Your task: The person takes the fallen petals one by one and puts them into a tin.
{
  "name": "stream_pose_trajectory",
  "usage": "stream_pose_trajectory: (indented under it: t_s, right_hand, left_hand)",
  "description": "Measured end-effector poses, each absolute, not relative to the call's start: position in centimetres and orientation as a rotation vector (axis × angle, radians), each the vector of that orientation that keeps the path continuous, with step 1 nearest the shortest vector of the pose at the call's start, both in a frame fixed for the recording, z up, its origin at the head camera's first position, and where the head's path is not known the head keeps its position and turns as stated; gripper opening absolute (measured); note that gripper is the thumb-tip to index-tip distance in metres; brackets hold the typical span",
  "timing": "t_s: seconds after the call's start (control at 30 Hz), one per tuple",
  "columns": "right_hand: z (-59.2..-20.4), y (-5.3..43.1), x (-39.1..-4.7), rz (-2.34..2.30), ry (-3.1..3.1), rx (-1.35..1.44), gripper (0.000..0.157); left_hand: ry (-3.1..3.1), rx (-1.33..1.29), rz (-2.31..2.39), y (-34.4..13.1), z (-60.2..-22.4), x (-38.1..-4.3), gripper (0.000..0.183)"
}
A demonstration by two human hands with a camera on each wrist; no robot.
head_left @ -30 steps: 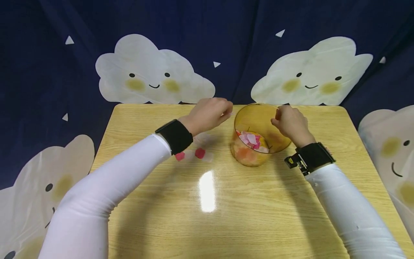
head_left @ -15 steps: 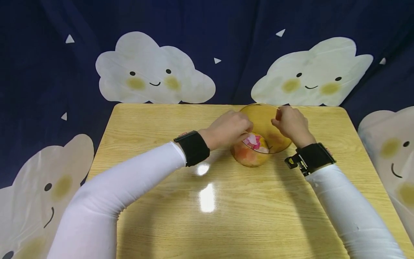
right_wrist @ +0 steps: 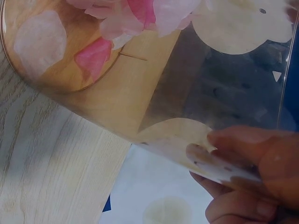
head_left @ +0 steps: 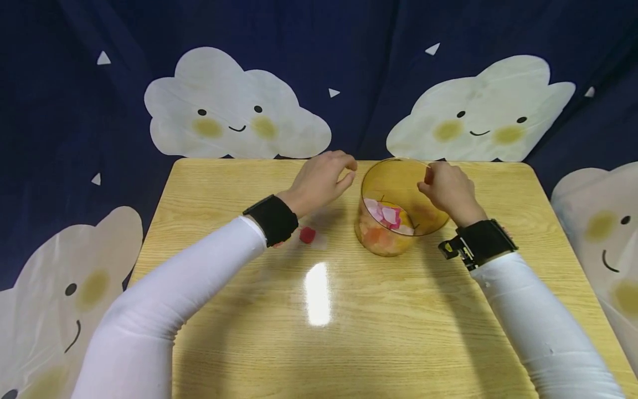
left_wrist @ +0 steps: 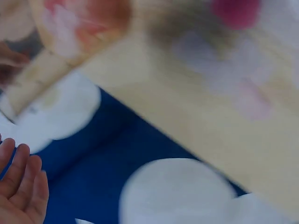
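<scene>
A transparent amber tub (head_left: 405, 183) stands on the table with pink and white petals (head_left: 386, 215) heaped at its bottom. My right hand (head_left: 451, 191) pinches the tub's right rim; in the right wrist view its thumb and fingers lie on both sides of the clear wall. My left hand (head_left: 324, 180) is in the air just left of the tub, fingers loosely bent, with nothing in its grasp. The left wrist view also shows those relaxed fingers (left_wrist: 23, 182) holding nothing. Below that hand, a dark pink petal (head_left: 307, 235) lies on the table beside a pale petal (head_left: 320, 242).
The light wooden table (head_left: 379, 321) ends at a dark blue curtain (head_left: 359, 50) printed with clouds. Another pink petal (head_left: 278, 244) is partly hidden under my left wrist strap (head_left: 271, 220). Petals in the left wrist view are blurred.
My left hand moved right to the tub's left rim, then back left and up, its fingers now looser. My right hand and the tub stayed in place.
</scene>
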State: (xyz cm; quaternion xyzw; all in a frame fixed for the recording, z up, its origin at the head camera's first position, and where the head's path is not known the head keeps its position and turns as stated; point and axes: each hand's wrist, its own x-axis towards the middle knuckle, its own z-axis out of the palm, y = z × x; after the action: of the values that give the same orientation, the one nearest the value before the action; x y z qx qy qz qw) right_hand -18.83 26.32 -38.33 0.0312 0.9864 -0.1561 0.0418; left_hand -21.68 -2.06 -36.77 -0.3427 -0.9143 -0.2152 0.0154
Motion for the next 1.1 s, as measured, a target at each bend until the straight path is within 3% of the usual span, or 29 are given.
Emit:
stream_pose_trajectory:
  t_s: [0.33,0.47,0.8,1.1]
  right_hand:
    - [-38.3,26.1,-18.9,-0.479,3.012,0.092,0.022]
    - [-38.3,26.2,-18.9,-0.479,3.012,0.094,0.022]
    - [-38.4,26.4,-18.8,-0.489,3.023,0.089,0.021]
    - [-38.5,26.5,-18.8,-0.492,3.028,0.089,0.022]
  left_hand:
    - [-3.207,-0.894,-0.515,-7.3,-44.4,-23.3,0.031]
    - [-3.227,-0.863,-0.403,-7.8,-46.4,-23.4,0.027]
    - [-3.084,-0.967,0.005,-7.2,-48.2,-22.3,0.017]
    - [-3.095,-0.944,-0.071,-7.5,-47.1,-22.7,0.019]
